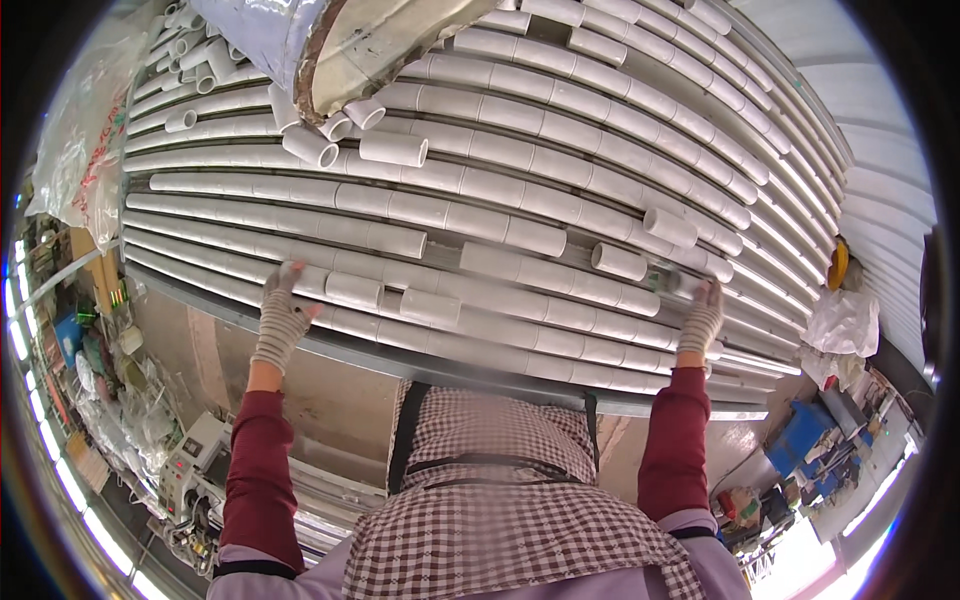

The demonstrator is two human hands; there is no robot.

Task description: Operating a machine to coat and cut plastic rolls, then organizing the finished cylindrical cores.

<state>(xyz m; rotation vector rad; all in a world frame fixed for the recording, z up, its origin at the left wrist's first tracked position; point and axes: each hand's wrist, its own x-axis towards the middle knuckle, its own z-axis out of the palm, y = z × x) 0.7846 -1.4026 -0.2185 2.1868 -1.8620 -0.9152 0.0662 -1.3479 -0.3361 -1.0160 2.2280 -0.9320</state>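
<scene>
Short white tubes (501,223) lie end to end in long grooved rows. My left hand (285,310), in a striped fingerless glove, is at the near rows on the left. Its thumb and fingers are spread over the tubes, close to a loose white tube (354,291) resting on top of a row. At the right, my right hand (702,318), gloved alike, reaches over the near rows with its fingers by the end of a blurred white tube (686,284). Whether it grips that tube I cannot make out. Another white tube (619,261) sits just left of it.
A large open sack (372,55) leans over the far rows, with loose tubes at its mouth. More tubes are heaped at the far left. A clear plastic bag (95,130) hangs at the left edge. The rack's dark front edge (450,368) runs before my checked apron.
</scene>
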